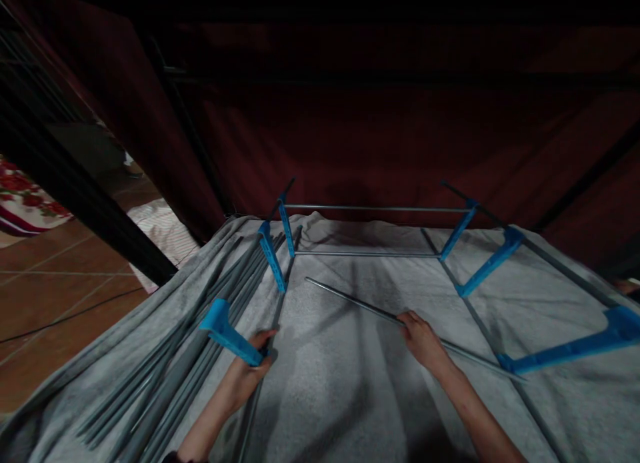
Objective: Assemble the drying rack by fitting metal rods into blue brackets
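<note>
The left hand [249, 378] is closing its fingers and thumb around the lower end of the near bracket [227, 333], a blue piece sitting left of the frame's lower middle. The bracket is tilting, its hooked top pointing toward the upper left. Whether this hand is also gripping the left rail [278, 310] beneath it, one cannot tell. The right hand [417, 333], right of the lower middle, is gripping the loose rod [360, 303] near its middle. This rod is slanting from the centre of the frame down toward the lower right, its far end lying beside the foot of the large bracket [570, 346] at the right edge.

Two more blue brackets [273, 260] are standing on the left rail, left of centre. Right of centre, another pair [490, 266] is standing on the right rail [480, 320], and the top rail [565, 270] is running along the bracket tops toward the right edge. Two crossbars [367, 254] are spanning the middle of the frame between the sides.

A pile of grey rods [200, 356] is lying at the lower left. Everything is resting on a grey blanket [325, 396]. A dark red curtain [350, 150] is hanging across the upper frame, and a tiled floor [50, 276] is showing at the left.
</note>
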A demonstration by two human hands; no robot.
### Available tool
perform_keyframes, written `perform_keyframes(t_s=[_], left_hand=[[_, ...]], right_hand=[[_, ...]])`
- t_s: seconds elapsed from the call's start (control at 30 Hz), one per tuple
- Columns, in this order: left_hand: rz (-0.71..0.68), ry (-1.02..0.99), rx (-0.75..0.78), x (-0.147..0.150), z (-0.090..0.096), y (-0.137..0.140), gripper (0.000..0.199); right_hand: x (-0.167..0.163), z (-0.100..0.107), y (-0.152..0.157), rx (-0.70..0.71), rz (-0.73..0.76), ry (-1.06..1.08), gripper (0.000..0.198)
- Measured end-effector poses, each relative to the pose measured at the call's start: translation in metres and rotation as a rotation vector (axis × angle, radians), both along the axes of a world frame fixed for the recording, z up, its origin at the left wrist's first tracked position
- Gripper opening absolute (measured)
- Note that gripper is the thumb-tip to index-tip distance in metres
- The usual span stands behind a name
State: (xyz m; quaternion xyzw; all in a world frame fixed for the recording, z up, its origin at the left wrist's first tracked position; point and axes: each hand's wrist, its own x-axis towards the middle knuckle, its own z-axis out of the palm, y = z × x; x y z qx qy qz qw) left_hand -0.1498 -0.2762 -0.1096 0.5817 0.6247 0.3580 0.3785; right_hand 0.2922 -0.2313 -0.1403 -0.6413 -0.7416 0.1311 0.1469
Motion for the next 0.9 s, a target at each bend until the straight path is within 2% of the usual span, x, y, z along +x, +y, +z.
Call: perform_keyframes(t_s=[0.13, 0.33, 0.5, 0.67, 0.9], left_hand=[[-0.034, 0.040, 0.010, 0.000, 0.002, 0.003, 0.047], [-0.021, 0.044, -0.046, -0.012, 0.006, 0.010, 0.049], [-0.054, 0.065, -0.039, -0.024, -0.008, 0.021, 0.052], [-0.060, 0.046, -0.017, -0.028, -0.019, 0.032, 0.054], [-0.081, 0.062, -0.031, -0.009, 0.008, 0.020, 0.053]], right_hand=[[-0.015, -0.006, 0.010, 0.026, 0.050, -0.030, 0.038], [-0.040, 0.006, 0.032, 0.077, 0.129, -0.045, 0.043], [-0.055, 0.007, 0.052, 0.146, 0.112, -0.137, 0.040], [-0.060, -0.002, 0.055, 0.246, 0.052, -0.141, 0.033], [-0.058, -0.005, 0.052, 0.226, 0.044, -0.113, 0.033]])
